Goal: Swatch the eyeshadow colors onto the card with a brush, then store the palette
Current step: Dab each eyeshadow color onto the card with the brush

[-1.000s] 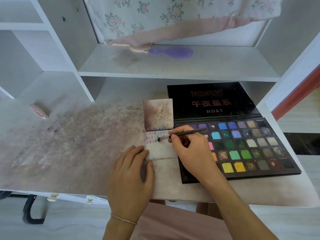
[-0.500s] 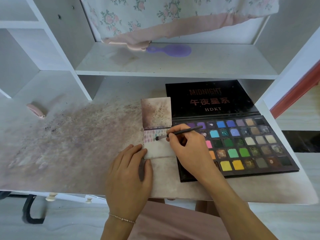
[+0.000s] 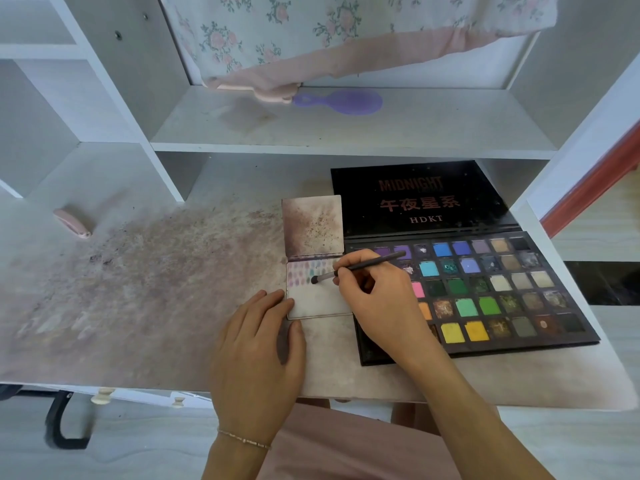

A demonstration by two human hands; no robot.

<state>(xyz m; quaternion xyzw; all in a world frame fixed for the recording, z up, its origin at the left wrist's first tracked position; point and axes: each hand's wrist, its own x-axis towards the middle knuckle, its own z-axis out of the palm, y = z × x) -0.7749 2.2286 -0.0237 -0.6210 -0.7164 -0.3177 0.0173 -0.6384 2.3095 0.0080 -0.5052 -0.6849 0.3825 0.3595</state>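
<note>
**Mid-swatch, top row of the card filling up**

Swatching step is on right now. The right hand pinches the brush like a pen, dark tip down on the card, right at the end of a row of little pastel dabs (pinks, purples, a bit of green). The left hand lies flat with straight fingers on the tabletop, fingertips against the card's left edge to pin it.

The card looks like a small fold-open thing: upper flap smudgy brown, lower half mostly bare under the dabs. It sits just left of the palette, touching or nearly so.

The palette is wide open, black lid flat behind, loads of pans: blues, greens, yellows, neutrals. Some look well dug into.

My guess for the next move: back to a fresh pan, load up, then a new dab beside the last. Plenty of colors left, so closing and storing seems far off.
</note>
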